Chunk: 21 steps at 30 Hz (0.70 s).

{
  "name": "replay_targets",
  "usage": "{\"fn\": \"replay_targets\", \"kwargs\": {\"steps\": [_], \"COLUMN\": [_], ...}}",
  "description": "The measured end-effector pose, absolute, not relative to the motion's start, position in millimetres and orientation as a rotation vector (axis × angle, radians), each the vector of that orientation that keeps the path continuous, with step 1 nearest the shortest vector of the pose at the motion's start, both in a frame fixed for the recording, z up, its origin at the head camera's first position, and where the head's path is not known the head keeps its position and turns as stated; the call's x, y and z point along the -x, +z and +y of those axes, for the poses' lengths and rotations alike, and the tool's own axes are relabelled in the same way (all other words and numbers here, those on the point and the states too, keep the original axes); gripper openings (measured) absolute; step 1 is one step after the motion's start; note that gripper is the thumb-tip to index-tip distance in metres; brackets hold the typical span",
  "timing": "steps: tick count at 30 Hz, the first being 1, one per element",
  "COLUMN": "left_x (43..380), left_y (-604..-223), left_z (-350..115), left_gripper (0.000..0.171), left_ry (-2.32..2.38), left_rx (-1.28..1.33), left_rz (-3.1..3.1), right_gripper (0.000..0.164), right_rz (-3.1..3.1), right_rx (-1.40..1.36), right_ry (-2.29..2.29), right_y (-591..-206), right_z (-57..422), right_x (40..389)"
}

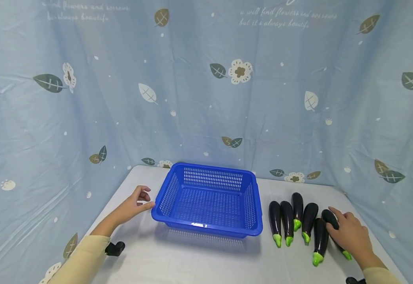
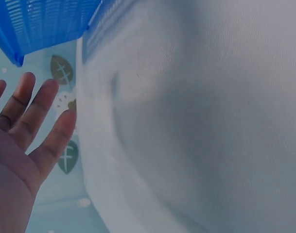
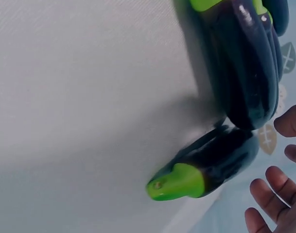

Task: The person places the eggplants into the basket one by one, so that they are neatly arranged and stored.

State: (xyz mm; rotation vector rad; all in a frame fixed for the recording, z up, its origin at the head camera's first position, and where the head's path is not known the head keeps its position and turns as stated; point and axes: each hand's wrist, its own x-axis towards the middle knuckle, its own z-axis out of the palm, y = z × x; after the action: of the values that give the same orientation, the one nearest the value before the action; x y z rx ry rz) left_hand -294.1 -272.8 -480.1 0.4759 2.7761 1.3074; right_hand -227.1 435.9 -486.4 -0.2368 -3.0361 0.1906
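My left hand [image 1: 134,203] is beside the left rim of a blue plastic basket [image 1: 206,228], fingers loosely bent and holding nothing. In the left wrist view the fingers of the left hand [image 2: 28,126] are spread apart, below the basket's corner [image 2: 45,29]. My right hand [image 1: 352,232] hovers over the rightmost eggplant [image 1: 329,217], partly hiding it. The right wrist view shows this eggplant [image 3: 220,158] lying on the table, its green stem end facing left; the right hand's fingers [image 3: 271,196] stand apart from it. Another eggplant [image 1: 320,236] lies just left of it.
Several more glossy dark eggplants [image 1: 275,219] lie in a loose row right of the basket, green ends toward me. White cloth covers the table [image 1: 178,260]. A blue patterned curtain [image 1: 206,98] surrounds its back and sides.
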Motion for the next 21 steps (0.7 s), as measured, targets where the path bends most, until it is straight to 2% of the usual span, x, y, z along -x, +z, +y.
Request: {"fn": "replay_targets", "kwargs": {"steps": [4,11,21], "left_x": [292,291,291], "left_y": [-479,-480,-489], "left_z": [-271,-263,-261], "left_gripper": [0.067,0.089,0.09], "left_ry": [1.37,1.355,1.357], "left_rx": [-0.545,-0.577,-0.591], "left_rz": [2.711,2.661,2.606], "right_gripper": [0.065,0.064,0.063], "right_rz": [-3.052,-3.056,-3.055], "right_rx": [0.282,0.326,0.301], "right_ry": [0.226,0.332,0.616], "right_y": [-491,-497,-507], "right_z": [442,450,463], "right_x": [228,230,232]}}
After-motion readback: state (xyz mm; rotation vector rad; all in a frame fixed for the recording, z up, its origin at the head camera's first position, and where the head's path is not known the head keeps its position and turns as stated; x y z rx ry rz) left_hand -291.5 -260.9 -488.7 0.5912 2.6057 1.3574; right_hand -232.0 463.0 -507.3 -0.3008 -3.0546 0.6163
